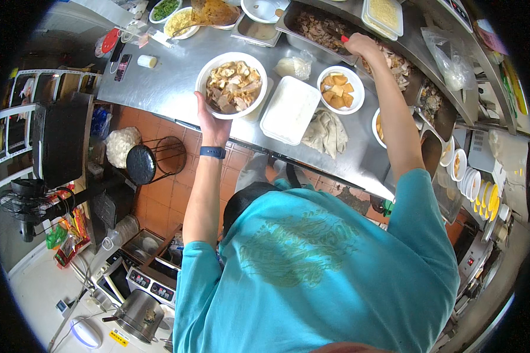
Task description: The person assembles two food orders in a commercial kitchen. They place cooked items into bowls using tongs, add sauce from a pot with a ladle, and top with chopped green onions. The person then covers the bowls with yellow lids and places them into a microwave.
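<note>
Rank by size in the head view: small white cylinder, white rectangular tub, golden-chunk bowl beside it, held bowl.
1. Held bowl
2. White rectangular tub
3. Golden-chunk bowl
4. Small white cylinder
Apparent size only: the held bowl may be nearer.

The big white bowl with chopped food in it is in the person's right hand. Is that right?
Not quite: the head view shows the big white bowl with chopped food in it in the person's left hand. The right hand is over at the metal tray, holding a red-handled tool.
</note>
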`<move>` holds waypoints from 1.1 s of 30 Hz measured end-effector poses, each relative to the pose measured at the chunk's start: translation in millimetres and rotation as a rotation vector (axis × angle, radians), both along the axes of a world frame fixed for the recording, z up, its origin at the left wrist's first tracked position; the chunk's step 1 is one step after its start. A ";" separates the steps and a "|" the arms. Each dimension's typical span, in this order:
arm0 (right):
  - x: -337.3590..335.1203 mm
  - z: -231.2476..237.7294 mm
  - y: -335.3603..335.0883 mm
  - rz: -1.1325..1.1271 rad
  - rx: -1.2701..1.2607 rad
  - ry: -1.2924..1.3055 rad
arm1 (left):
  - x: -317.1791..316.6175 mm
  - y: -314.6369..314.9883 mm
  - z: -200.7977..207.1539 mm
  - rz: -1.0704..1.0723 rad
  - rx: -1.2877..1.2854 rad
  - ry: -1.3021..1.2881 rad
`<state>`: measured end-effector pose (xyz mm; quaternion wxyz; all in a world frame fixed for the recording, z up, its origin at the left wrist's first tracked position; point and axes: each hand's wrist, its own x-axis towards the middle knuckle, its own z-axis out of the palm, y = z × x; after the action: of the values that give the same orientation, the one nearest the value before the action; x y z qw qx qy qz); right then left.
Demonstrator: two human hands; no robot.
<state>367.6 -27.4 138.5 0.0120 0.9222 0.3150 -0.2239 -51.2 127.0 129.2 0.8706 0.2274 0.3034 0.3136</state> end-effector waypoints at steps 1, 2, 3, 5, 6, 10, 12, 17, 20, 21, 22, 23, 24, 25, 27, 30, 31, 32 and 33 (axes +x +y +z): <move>6.0 -5.9 2.8 0.020 0.006 0.020 | -1.0 -4.2 0.0 -0.004 0.011 0.000; 11.3 -12.3 7.1 0.104 -0.057 0.030 | -1.7 -7.8 -0.2 -0.007 0.011 0.000; 16.2 -18.6 6.6 0.076 -0.046 0.086 | -2.0 -10.9 -0.9 -0.012 0.016 -0.004; 24.4 -28.5 2.3 0.017 0.031 0.149 | -0.3 -13.9 -3.1 -0.010 -0.012 0.013; 27.1 -31.8 -3.6 0.002 0.052 0.141 | 1.6 -14.6 -5.1 -0.012 -0.019 0.009; 22.6 -22.7 -49.8 -0.108 0.296 0.315 | 17.1 -10.6 -15.5 -0.049 -0.055 -0.019; 9.5 -6.5 -75.5 -0.190 0.402 0.436 | 32.8 -5.8 -21.8 -0.072 -0.078 0.000; -43.0 60.7 -115.9 -0.262 0.521 0.615 | 67.1 7.3 -28.2 -0.126 -0.049 0.015; -82.5 106.3 -124.8 -0.216 0.582 0.674 | 83.2 16.4 -26.3 -0.178 -0.051 -0.016; -95.9 118.7 -125.8 -0.205 0.585 0.666 | 86.3 18.7 -25.3 -0.194 -0.034 -0.027; -108.6 127.2 -123.8 -0.178 0.604 0.679 | 89.7 19.9 -24.4 -0.205 -0.022 -0.019; -120.9 132.9 -119.7 -0.153 0.625 0.690 | 91.9 21.1 -23.2 -0.221 -0.014 -0.021; -131.8 136.4 -114.7 -0.202 0.583 0.713 | 95.0 23.4 -21.6 -0.235 -0.013 -0.014; -142.7 135.2 -107.3 -0.066 0.612 0.716 | 95.5 23.6 -20.3 -0.246 -0.014 -0.029; -159.0 133.5 -98.0 0.116 0.596 0.631 | 96.5 24.7 -16.9 -0.255 -0.043 -0.026; -162.2 134.3 -99.2 -0.016 0.558 0.565 | 90.4 28.8 -11.3 -0.250 -0.066 -0.050; -157.9 131.9 -100.0 -0.088 0.516 0.570 | 85.3 31.1 -9.5 -0.241 -0.077 -0.069; -149.4 128.4 -100.4 -0.188 0.589 0.559 | 78.6 32.5 -8.0 -0.213 -0.082 -0.059; -138.3 120.6 -98.5 -0.196 0.498 0.472 | 69.3 34.4 -6.4 -0.211 -0.086 -0.070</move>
<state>229.3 -125.9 259.1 -0.3079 0.8455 0.2641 -0.3473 18.1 161.4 122.8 0.9178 0.2094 0.2602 0.2145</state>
